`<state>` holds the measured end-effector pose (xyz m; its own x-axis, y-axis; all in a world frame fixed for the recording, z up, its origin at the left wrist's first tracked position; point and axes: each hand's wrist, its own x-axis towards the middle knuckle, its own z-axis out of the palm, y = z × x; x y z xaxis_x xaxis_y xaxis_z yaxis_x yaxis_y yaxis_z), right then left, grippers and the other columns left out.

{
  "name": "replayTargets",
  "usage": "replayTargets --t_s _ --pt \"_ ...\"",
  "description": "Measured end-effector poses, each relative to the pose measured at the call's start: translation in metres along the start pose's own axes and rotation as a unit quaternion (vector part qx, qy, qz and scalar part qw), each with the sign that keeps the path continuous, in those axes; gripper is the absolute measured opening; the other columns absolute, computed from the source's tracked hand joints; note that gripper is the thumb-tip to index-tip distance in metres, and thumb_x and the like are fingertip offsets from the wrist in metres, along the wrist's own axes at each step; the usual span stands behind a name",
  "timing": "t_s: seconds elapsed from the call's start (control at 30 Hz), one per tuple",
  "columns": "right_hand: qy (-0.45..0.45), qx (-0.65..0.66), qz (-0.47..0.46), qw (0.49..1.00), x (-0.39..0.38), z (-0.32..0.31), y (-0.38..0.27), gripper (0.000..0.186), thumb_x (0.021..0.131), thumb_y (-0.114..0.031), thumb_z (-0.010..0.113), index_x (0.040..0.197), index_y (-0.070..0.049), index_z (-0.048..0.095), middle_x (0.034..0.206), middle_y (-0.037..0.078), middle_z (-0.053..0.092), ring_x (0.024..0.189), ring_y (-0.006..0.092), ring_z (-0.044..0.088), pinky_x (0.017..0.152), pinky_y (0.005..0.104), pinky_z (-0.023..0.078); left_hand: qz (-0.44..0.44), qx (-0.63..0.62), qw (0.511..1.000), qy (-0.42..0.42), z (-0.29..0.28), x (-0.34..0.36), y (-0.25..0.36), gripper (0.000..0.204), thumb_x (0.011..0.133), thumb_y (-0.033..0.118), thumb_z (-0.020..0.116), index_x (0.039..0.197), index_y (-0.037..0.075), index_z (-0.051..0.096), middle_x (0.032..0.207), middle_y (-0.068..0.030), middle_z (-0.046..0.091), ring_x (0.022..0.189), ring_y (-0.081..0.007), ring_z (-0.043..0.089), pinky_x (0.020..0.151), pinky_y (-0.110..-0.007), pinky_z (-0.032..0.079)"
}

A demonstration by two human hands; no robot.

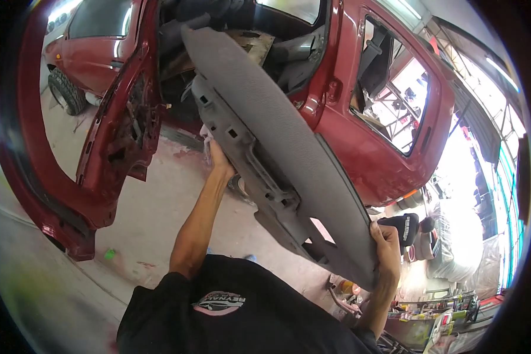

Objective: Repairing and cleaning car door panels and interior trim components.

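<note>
Okay, so I'm holding this gray trim panel (277,135) in midair, long axis running 11 to 5 o'clock. My right hand (386,242) is gripping nearest the 5 end; my left (219,162) is meeting the 9 o'clock edge, fingers hiding, can't tell its grip. Pale floor (141,206) is showing at 8, red car body (360,162) sitting around 2.

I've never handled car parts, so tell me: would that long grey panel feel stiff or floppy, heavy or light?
The grey panel is probably stiff: it spans from left hand to right hand without visible sag. It is likely light for its size, given the several cut-outs. Its face looks textured, so it may give some grip.
</note>
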<state>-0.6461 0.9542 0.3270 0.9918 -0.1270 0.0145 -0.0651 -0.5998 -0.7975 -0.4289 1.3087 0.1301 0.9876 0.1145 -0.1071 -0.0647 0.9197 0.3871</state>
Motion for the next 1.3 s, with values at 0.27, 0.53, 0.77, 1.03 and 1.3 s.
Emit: replayTargets --t_s 0.27,0.53,0.77,1.03,1.3 --pt "-0.072 -0.091 -0.100 0.988 0.022 -0.004 0.042 0.074 0.087 -0.050 0.079 0.127 0.009 0.060 0.112 0.020 0.072 0.101 0.0273 0.068 0.090 0.0405 0.053 0.003 0.173 0.985 -0.010 0.087 -0.008 -0.013 0.059 0.109 0.046 0.035 0.144 0.002 0.051 0.144 -0.0144 0.057 0.131 -0.0289 0.055 0.110 -0.042 0.045" --pt "-0.045 0.153 -0.095 0.983 0.055 0.040 0.104 0.078 0.075 -0.034 0.093 0.130 0.007 0.057 0.123 0.016 0.066 0.116 0.0269 0.062 0.101 0.0405 0.050 0.357 0.546 0.748 -0.123 0.145 -0.051 -0.040 0.047 0.106 0.026 0.044 0.143 -0.001 0.052 0.150 -0.0254 0.048 0.143 -0.0401 0.041 0.120 -0.043 0.028" --pt "0.050 0.335 -0.199 0.920 0.094 0.055 0.105 0.079 0.079 -0.029 0.087 0.139 0.006 0.049 0.132 0.015 0.062 0.117 0.0292 0.061 0.105 0.0409 0.046 0.408 0.503 0.741 -0.176 0.172 -0.042 -0.015 0.044 0.105 0.025 0.046 0.137 -0.002 0.057 0.142 -0.0229 0.057 0.136 -0.0376 0.049 0.116 -0.041 0.032" --pt "-0.083 0.599 -0.185 0.775 0.137 0.025 0.070 0.065 0.104 -0.053 0.051 0.143 -0.001 0.046 0.150 0.014 0.047 0.135 0.0312 0.046 0.114 0.0465 0.038 0.299 0.496 0.803 -0.142 0.155 -0.045 -0.007 0.047 0.106 0.029 0.046 0.139 -0.003 0.055 0.145 -0.0204 0.056 0.138 -0.0334 0.048 0.117 -0.038 0.031" --pt "-0.429 0.588 -0.381 0.570 0.173 0.051 -0.052 0.087 0.104 -0.069 0.012 0.096 -0.005 0.068 0.124 0.017 0.056 0.113 0.0387 0.052 0.095 0.0476 0.045 0.238 0.561 0.775 -0.168 0.123 -0.064 -0.052 0.051 0.103 0.032 0.047 0.142 0.001 0.053 0.145 -0.0260 0.053 0.140 -0.0405 0.046 0.116 -0.042 0.034"
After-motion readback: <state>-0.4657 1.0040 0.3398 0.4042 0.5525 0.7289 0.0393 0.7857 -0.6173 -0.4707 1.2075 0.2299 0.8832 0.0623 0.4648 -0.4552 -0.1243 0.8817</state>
